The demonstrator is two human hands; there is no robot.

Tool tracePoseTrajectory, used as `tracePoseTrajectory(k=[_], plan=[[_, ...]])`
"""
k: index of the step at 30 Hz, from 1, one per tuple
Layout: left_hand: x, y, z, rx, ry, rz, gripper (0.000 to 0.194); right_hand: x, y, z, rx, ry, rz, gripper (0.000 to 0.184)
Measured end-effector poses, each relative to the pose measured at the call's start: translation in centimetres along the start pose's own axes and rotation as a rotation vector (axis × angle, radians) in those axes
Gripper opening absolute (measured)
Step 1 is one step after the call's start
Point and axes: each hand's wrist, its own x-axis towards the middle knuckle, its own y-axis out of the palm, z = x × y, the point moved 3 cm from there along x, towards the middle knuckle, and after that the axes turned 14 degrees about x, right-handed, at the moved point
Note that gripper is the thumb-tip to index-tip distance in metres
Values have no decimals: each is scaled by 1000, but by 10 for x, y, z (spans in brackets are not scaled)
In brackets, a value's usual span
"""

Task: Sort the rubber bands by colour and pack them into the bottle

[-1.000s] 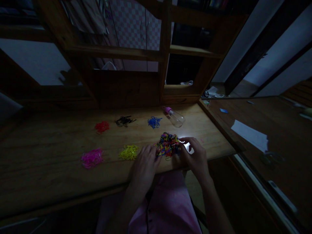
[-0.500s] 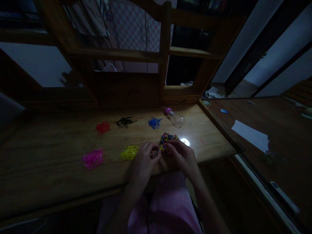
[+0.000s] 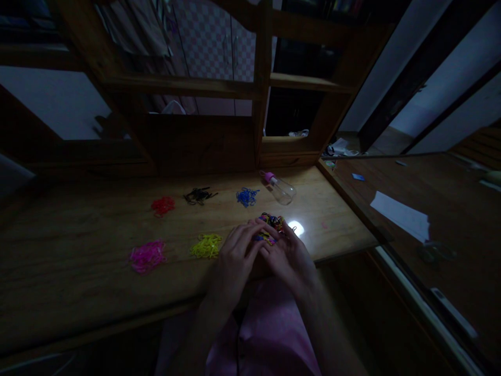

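Observation:
A mixed clump of small coloured rubber bands (image 3: 273,221) lies on the wooden desk by my fingers, with black, yellow, blue and pink strands showing. My left hand (image 3: 237,253) reaches over from the left, its fingers bent across the near side of the clump, and some bands show between them. From the right, my right hand (image 3: 287,261) meets it, palm partly turned up and fingers curled at the bands. The fingers of both hands touch or overlap, so the exact grip is partly hidden. Nearest my left hand is a yellow pile of bands (image 3: 206,246).
Separate piles stand out on the desk (image 3: 97,292): pink (image 3: 147,256), red (image 3: 163,206), black (image 3: 199,196) and blue (image 3: 247,197). A clear bottle (image 3: 282,191) with a purple cap lies behind the clump. Wooden shelving (image 3: 203,141) rises at the back; paper (image 3: 401,215) lies on the right-hand surface.
My hands have come together over the clump's near side. The left fingers have stretched further right, and the right palm has turned upward. The pinched yellow band no longer shows separately.

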Motion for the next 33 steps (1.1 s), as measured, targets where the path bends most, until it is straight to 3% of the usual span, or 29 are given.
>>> tracePoseTrajectory(k=[5, 16, 21, 27, 33], plan=[[3, -10, -3, -27, -24, 5, 20, -4, 5, 3, -23, -58, 23, 46], [12, -2, 7, -40, 65, 45, 20, -9, 8, 0, -71, -41, 21, 46], [11, -8, 9, -32, 64, 28, 15, -9, 3, -2, -156, -105, 15, 27], [11, -14, 9, -22, 37, 78, 19, -10, 1, -3, -201, -126, 20, 35], [12, -12, 12, -1, 22, 128, 8, -13, 6, -4, -177, -96, 13, 32]])
